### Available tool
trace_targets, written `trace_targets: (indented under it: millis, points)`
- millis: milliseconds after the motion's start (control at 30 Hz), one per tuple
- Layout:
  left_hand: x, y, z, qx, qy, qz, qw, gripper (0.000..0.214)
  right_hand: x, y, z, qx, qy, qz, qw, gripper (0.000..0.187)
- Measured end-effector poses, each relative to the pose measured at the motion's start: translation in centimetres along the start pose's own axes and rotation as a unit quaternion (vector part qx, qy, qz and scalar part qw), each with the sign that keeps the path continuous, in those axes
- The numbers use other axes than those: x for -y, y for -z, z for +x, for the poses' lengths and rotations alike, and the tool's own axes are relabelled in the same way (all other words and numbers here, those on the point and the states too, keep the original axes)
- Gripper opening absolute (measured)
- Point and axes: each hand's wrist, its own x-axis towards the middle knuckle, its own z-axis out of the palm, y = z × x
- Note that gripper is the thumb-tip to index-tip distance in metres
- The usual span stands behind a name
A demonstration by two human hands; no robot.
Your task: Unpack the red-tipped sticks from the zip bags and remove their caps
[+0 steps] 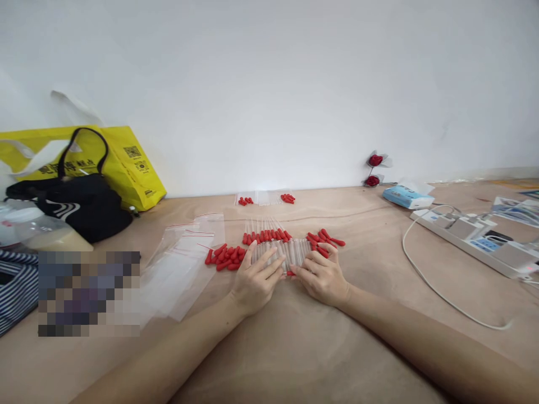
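A row of clear glass tubes [300,252] lies side by side on the table between my hands. My left hand [257,280] rests over the left part of the row, fingers stretched out and thumb apart. On the right, my right hand [322,275] has curled fingers, its tips pinched at a small red rubber bulb [290,273] at the row's near end. That bulb is partly hidden by my fingers. Loose red bulbs [227,257] are heaped left of my left hand, and more red bulbs [324,235] lie beyond my right hand. Behind the row, droppers [265,234] with red bulbs point toward the wall.
Clear zip bags [181,269] lie at left; another bag [267,197] with red-bulbed droppers sits by the wall. A yellow bag [135,168] and a black bag [92,205] stand far left. At right are a tissue pack [407,197], a power strip [484,244] and a white cable [438,297].
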Motion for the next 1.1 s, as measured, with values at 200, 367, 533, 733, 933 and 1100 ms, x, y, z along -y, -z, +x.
trace_targets:
  millis: [200,367,533,733,933,1100]
  points:
    - [0.1,0.3,-0.2,0.008,-0.014,0.013,1.000,0.018,0.0,0.0,-0.2,0.002,0.001,0.007,1.000,0.017]
    - [-0.1,0.5,-0.2,-0.004,-0.013,0.007,1.000,0.018,0.1,0.0,-0.2,0.006,0.004,0.010,1.000,0.017]
    - [0.0,0.7,-0.2,-0.015,-0.003,0.004,1.000,0.020,-0.1,0.1,-0.5,0.006,0.011,0.017,1.000,0.019]
    - [1.0,1.2,-0.9,-0.020,0.111,0.017,0.993,0.019,-1.9,-0.1,-0.5,-0.016,-0.101,0.048,0.994,0.015]
    - [1.2,1.1,1.4,0.067,0.228,-0.182,0.954,0.027,-5.6,-0.9,-0.3,0.049,-0.300,0.037,0.952,0.021]
    - [2.0,-0.6,5.8,0.221,0.331,-0.261,0.879,0.018,-8.7,-0.9,-1.0,0.128,-0.446,0.040,0.885,0.030]
